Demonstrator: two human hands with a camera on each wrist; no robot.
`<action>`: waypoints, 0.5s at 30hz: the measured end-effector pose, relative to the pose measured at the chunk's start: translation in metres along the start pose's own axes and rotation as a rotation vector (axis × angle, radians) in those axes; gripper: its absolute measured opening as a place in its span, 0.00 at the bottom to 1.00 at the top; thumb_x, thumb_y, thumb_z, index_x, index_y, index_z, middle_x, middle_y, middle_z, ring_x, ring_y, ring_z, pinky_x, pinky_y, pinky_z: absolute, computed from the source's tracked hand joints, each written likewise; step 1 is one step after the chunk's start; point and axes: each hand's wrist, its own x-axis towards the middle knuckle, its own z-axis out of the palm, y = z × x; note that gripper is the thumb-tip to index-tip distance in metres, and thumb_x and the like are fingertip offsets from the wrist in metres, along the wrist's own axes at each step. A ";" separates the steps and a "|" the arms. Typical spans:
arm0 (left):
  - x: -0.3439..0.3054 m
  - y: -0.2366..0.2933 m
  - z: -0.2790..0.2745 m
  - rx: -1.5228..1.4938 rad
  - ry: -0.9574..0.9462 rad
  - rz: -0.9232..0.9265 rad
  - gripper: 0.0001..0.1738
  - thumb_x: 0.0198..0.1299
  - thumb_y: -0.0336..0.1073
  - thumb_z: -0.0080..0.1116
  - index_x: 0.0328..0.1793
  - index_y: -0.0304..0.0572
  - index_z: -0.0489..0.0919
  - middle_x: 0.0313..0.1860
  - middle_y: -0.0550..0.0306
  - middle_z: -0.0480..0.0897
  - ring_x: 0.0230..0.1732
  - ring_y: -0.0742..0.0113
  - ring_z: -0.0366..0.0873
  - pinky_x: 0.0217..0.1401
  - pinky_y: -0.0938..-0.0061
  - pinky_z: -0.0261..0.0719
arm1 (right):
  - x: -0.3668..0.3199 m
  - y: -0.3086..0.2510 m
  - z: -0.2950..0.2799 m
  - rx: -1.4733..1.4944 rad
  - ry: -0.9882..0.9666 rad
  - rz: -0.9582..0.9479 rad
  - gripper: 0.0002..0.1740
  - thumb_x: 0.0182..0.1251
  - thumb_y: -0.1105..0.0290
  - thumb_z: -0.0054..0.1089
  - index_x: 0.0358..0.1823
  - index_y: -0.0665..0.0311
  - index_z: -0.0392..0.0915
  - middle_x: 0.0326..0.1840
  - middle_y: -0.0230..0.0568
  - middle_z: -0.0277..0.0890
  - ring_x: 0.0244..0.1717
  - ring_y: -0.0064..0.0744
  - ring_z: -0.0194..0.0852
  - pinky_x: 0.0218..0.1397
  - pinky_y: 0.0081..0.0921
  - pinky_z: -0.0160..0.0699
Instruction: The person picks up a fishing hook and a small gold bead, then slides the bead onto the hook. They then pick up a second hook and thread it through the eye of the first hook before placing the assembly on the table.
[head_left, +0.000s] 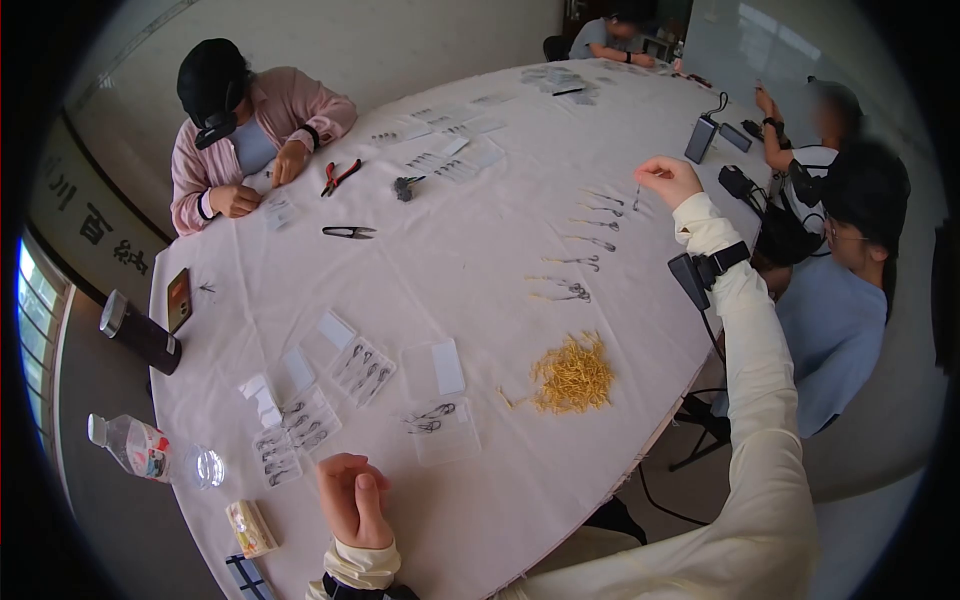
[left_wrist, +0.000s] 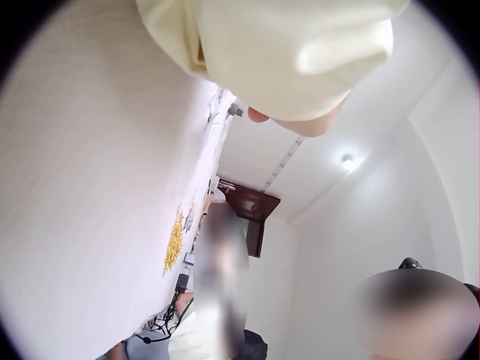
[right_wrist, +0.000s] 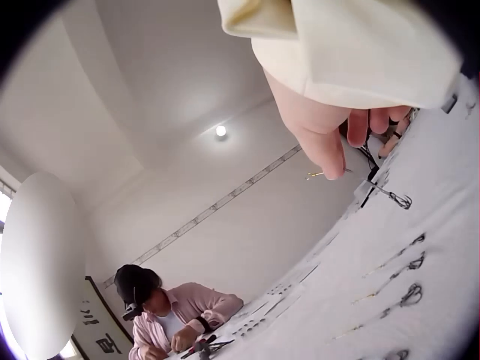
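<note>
My right hand (head_left: 668, 180) is over the far right of the table, pinching a thin strand with a dark hook (head_left: 637, 200) hanging from it. In the right wrist view, a gold end (right_wrist: 315, 175) sticks out beside the thumb of that hand (right_wrist: 311, 127), and the hook (right_wrist: 401, 200) dangles below. Several hooks with gold ends (head_left: 592, 243) lie in a column nearby, above a heap of gold pieces (head_left: 572, 378). My left hand (head_left: 355, 500), fingers loosely bent and holding nothing, is near the front edge; its sleeve hides most of it in the left wrist view.
Clear boxes of hooks (head_left: 440, 435) stand left of the gold heap. Farther off are black snips (head_left: 348, 232), red-handled pliers (head_left: 341, 178) and power banks (head_left: 701, 138). A bottle (head_left: 130, 445) and tumbler (head_left: 140, 332) stand at left. Several people sit around the table.
</note>
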 end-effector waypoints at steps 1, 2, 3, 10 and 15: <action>0.001 0.000 0.000 0.016 0.004 0.010 0.12 0.71 0.38 0.48 0.51 0.38 0.68 0.26 0.59 0.75 0.21 0.81 0.63 0.23 0.84 0.59 | 0.013 0.015 -0.001 -0.134 0.041 0.038 0.07 0.56 0.63 0.69 0.33 0.55 0.87 0.36 0.33 0.82 0.42 0.29 0.74 0.52 0.26 0.71; 0.002 0.000 0.001 0.020 0.008 0.008 0.12 0.71 0.38 0.48 0.51 0.38 0.68 0.26 0.59 0.75 0.21 0.81 0.63 0.23 0.84 0.59 | 0.023 0.029 0.002 -0.131 0.036 0.038 0.07 0.56 0.63 0.69 0.33 0.55 0.87 0.36 0.33 0.82 0.42 0.29 0.74 0.52 0.26 0.71; 0.002 0.001 0.003 0.048 0.012 0.012 0.12 0.71 0.40 0.47 0.51 0.38 0.67 0.25 0.60 0.73 0.21 0.80 0.62 0.23 0.84 0.58 | 0.032 0.035 0.007 -0.350 0.126 0.015 0.05 0.54 0.63 0.70 0.31 0.52 0.87 0.40 0.34 0.81 0.46 0.34 0.73 0.54 0.30 0.71; 0.005 0.005 0.003 0.087 0.012 -0.041 0.13 0.72 0.41 0.46 0.49 0.37 0.68 0.24 0.60 0.72 0.20 0.79 0.61 0.24 0.83 0.57 | 0.067 0.051 0.073 -0.820 0.111 0.255 0.03 0.51 0.64 0.70 0.26 0.42 0.87 0.50 0.33 0.75 0.60 0.42 0.67 0.62 0.43 0.69; 0.005 0.002 0.000 0.050 0.006 -0.057 0.13 0.69 0.38 0.49 0.48 0.35 0.69 0.25 0.58 0.77 0.20 0.80 0.64 0.22 0.84 0.61 | 0.079 0.052 0.098 -0.827 0.072 0.256 0.03 0.51 0.63 0.72 0.27 0.41 0.87 0.51 0.33 0.75 0.62 0.42 0.66 0.64 0.45 0.68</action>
